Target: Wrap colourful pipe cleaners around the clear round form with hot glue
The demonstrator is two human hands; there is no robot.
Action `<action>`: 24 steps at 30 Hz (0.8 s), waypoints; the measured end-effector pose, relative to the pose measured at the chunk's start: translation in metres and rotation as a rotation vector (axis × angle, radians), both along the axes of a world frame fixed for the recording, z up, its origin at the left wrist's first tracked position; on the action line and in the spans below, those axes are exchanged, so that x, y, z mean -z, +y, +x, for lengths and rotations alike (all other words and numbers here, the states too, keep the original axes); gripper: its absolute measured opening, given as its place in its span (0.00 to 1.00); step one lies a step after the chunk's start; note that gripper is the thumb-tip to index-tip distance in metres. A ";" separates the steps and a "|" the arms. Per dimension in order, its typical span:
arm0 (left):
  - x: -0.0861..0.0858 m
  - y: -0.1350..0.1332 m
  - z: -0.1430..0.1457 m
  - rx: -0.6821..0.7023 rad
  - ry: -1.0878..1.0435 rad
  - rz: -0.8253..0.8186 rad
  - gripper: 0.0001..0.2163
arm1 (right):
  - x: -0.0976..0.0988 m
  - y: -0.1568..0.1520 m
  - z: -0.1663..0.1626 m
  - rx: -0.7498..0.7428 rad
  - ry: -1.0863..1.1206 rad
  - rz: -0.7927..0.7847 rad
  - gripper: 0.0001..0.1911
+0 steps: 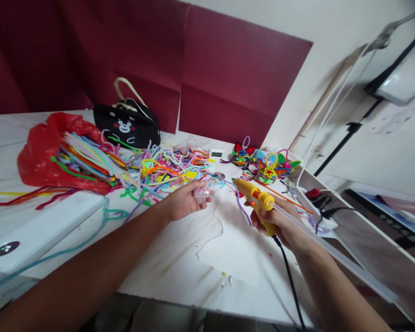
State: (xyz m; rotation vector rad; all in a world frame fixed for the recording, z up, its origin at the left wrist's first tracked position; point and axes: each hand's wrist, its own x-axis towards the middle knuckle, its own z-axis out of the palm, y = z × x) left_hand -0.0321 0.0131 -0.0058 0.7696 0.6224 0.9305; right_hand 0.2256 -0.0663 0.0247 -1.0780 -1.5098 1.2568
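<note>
Head view looks down a white table (pixel 180 263) with a bright pipe-cleaner heap (pixel 152 168) spread across its middle, and everything else sits around that heap.

At the heap's near right edge, the left hand (pixel 183 203) is turned palm up, its fingers curled round a small clear piece (pixel 203 191). The piece sits at the fingertips, pinched rather than lying loose, just above the table and touching the heap's last strands. The left forearm runs long and straight from the lower left corner to that spot.

Just right of the heap, the right hand (pixel 280 223) is clenched on the handle of a yellow glue gun (pixel 257 198). The gun's nozzle points back toward the heap and toward the clear piece, near it but not touching. A pale glue stick (pixel 297 221) juts from the rear of the gun over the wrist, and a black cord (pixel 290 276) drops from the handle toward the table's near edge. The right forearm comes up from the lower right, wrist slightly bent.

On the heap's left side a red plastic bag (pixel 41 152) lies crumpled with pipe cleaners spilling from it. Behind the heap stands a black bear-face bag (pixel 126 124). Beyond its right end sit colourful pipe-cleaner figures (pixel 268 170), with a small white clock (pixel 216 153) between them and the heap. Nearer than the heap, on its left, lies a white box (pixel 38 230).
</note>
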 end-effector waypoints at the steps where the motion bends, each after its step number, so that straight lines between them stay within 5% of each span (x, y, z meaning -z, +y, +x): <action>1: -0.001 0.000 0.000 0.015 -0.027 -0.012 0.12 | 0.003 0.000 -0.002 0.000 0.040 -0.003 0.16; 15: 0.001 -0.002 -0.002 0.081 -0.137 0.020 0.14 | 0.028 -0.017 -0.008 0.030 0.085 0.079 0.20; 24: 0.003 -0.009 0.002 0.086 -0.047 0.116 0.18 | 0.030 -0.021 -0.012 0.141 -0.036 0.315 0.13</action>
